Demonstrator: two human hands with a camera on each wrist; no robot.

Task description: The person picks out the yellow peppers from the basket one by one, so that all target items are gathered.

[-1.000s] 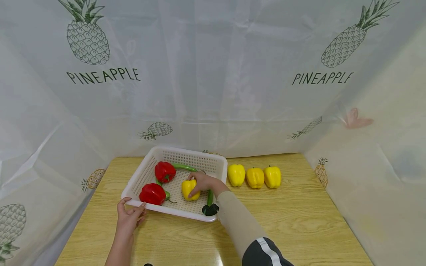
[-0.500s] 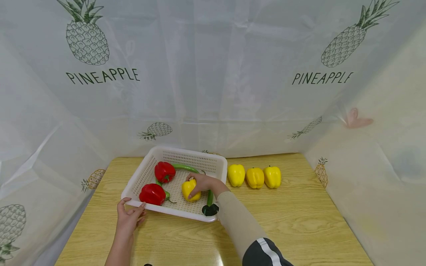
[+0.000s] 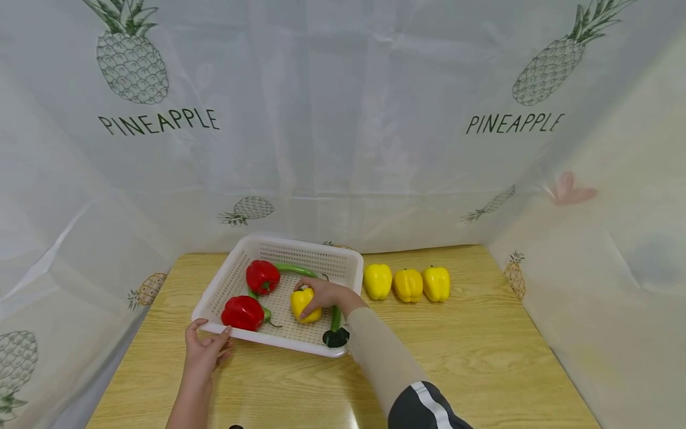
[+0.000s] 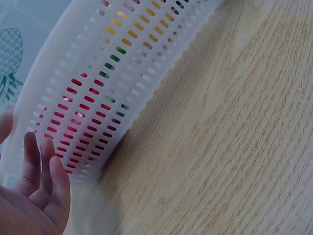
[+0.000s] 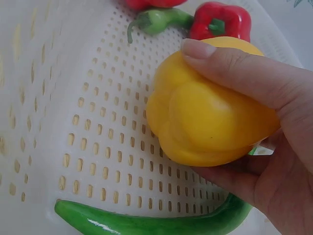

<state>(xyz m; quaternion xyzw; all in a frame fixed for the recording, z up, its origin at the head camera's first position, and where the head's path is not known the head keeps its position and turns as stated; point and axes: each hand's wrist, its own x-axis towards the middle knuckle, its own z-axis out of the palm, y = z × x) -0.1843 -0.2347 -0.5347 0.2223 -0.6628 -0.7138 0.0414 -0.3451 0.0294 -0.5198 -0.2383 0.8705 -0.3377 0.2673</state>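
In the head view, a white perforated plastic basket (image 3: 278, 345) stands on the table. My right hand (image 3: 320, 294) reaches inside it and holds a yellow bell pepper (image 3: 304, 305). In the right wrist view the thumb lies across the yellow pepper's upper side and fingers curl beneath it. At the near left corner my left hand (image 3: 205, 351) grips the basket's rim, with several fingers loosely bent outside the wall in the left wrist view. Two red bell peppers, one behind (image 3: 262, 277) and one in front (image 3: 243, 313), lie at the basket's left side.
A long green pepper (image 5: 146, 224) lies in the basket under my right hand; another green pepper (image 5: 161, 19) lies between the red ones. A dark object (image 3: 336, 338), kind unclear, sits in the near right corner. Yellow bell peppers (image 3: 408, 285) line up right of the basket on the wooden table (image 3: 482, 357).
The whole head view has shifted slightly. Both hands keep their places on the basket and the yellow bell pepper, with no clear movement of either.
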